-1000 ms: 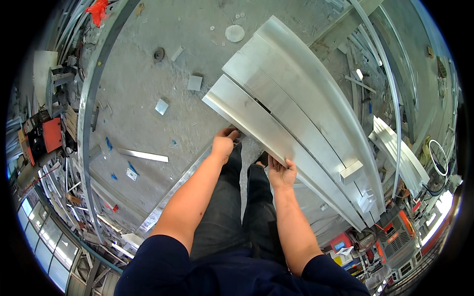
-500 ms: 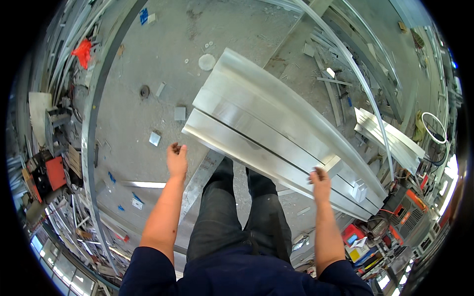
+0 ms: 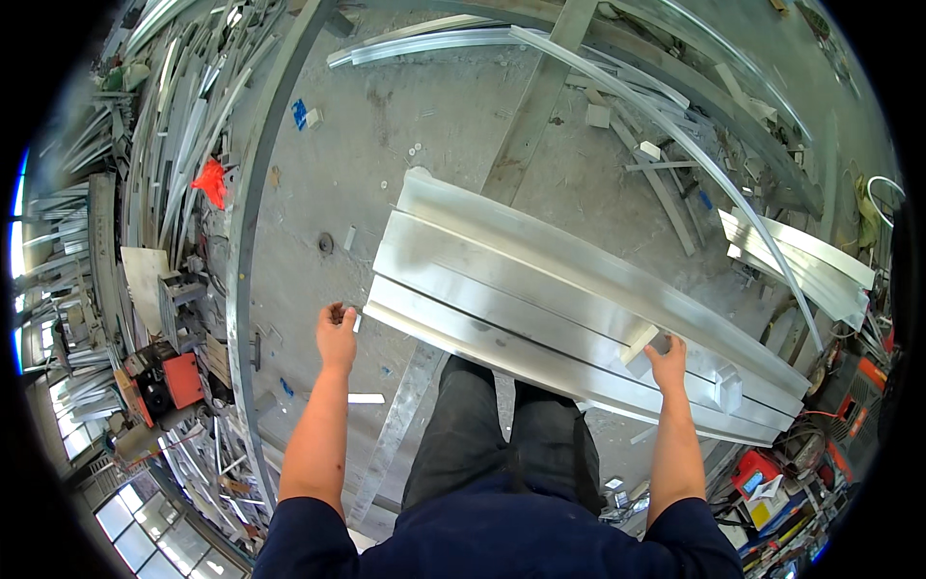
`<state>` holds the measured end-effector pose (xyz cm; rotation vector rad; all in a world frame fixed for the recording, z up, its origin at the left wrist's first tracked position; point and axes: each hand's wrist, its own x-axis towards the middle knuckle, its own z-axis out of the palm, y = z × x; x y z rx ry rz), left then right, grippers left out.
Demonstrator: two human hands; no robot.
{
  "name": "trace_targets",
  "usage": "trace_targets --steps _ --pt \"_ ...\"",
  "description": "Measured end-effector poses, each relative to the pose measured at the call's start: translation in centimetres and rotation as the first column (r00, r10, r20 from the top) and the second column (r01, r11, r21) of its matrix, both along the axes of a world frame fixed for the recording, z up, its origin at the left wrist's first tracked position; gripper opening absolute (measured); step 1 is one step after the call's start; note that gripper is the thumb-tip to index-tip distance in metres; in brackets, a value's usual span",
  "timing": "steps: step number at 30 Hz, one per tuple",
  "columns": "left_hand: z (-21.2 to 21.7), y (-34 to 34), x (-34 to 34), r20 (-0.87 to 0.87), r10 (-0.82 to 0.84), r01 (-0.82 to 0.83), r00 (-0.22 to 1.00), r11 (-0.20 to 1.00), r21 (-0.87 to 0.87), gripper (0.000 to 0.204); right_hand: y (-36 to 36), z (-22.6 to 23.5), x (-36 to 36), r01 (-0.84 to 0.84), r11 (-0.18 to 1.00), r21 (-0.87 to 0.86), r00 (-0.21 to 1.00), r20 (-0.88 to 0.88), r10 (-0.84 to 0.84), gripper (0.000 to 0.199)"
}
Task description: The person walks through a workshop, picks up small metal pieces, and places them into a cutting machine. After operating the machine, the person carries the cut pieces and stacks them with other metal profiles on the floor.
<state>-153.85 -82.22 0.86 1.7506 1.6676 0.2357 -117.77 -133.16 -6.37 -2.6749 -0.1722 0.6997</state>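
Two hands stand well apart along one long metal panel (image 3: 540,314). The panel lies in front of your legs (image 3: 461,429), its long axis running from upper left to lower right. Your left hand (image 3: 337,333) is empty, fingers loosely curled, just beside the panel's left end. Your right hand (image 3: 668,365) is over the panel's right half, at the small block (image 3: 638,344) and clearly nearer to it; whether thumb and fingers grip it cannot be determined.

littered grey floor (image 3: 328,193), bright paned windows (image 3: 154,536)
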Motion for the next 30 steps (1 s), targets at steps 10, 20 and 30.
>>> trace_targets --steps 10,20,30 --pt "-5.7 8.9 16.2 -0.024 -0.268 0.267 0.963 0.963 -0.036 0.048 5.0 6.0 8.4 0.240 0.899 0.367 0.927 -0.363 -0.099 0.024" --pt "-12.5 14.0 24.9 -0.148 -0.387 0.313 0.910 0.876 -0.367 0.069 32.1 -2.2 15.2 0.170 0.779 0.603 0.958 -0.285 0.012 0.032" --pt "-10.0 14.5 24.7 0.052 -0.289 0.287 0.956 0.882 -0.374 0.064 44.7 -9.1 13.3 -0.479 0.807 0.346 0.875 0.121 0.468 0.025"
